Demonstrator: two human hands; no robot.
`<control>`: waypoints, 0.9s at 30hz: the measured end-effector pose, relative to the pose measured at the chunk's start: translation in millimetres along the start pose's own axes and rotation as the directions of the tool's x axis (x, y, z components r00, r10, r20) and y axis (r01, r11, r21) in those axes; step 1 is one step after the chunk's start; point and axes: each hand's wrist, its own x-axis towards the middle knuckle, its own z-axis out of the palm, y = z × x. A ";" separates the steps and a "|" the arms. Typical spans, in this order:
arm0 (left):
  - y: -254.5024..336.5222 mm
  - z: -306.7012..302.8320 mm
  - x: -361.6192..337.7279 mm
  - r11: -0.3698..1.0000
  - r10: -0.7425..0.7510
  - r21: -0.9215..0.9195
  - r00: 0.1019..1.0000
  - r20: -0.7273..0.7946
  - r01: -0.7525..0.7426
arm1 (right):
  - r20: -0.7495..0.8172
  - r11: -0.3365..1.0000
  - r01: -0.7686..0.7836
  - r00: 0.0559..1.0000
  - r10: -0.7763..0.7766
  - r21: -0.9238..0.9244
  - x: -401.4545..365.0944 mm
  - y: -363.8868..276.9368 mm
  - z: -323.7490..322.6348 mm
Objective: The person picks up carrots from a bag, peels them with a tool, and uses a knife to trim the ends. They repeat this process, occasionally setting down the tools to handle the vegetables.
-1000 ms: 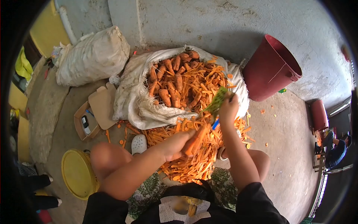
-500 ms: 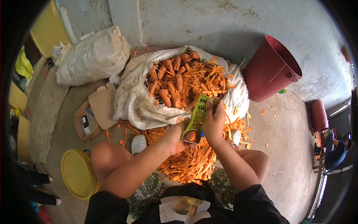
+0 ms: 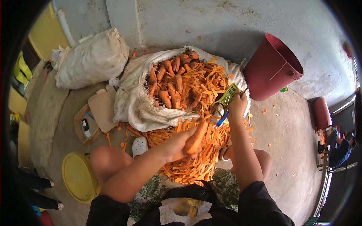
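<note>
My left hand (image 3: 176,146) is wrapped around a large carrot (image 3: 197,138), which points up and away over the pile of carrot strips (image 3: 192,167). My right hand (image 3: 238,106) is farther out and to the right, closed on a green hand-held slicer (image 3: 227,96) with a perforated frame. A blue piece (image 3: 222,119) sticks out below that hand, and a thin dark tip shows above it. Slicer and carrot are apart. Beyond both hands, a white woven sack (image 3: 135,113) lies open, holding whole carrots (image 3: 164,98) and cut strips.
A tall red bin (image 3: 260,75) stands right of the sack. Back left is a stuffed white sack (image 3: 94,60); nearer are an open cardboard box (image 3: 98,132) and a yellow lidded bucket (image 3: 78,177). A person (image 3: 339,150) sits at far right.
My right hand has moved up and right with the slicer, away from my left hand. The carrot, earlier mostly hidden behind the slicer, now shows in my left hand.
</note>
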 end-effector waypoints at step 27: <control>2.3 -7.0 5.4 0.990 0.023 -0.137 0.997 -0.076 -0.034 | 0.219 0.985 0.170 0.961 -0.172 0.024 -69.7 -36.5 18.0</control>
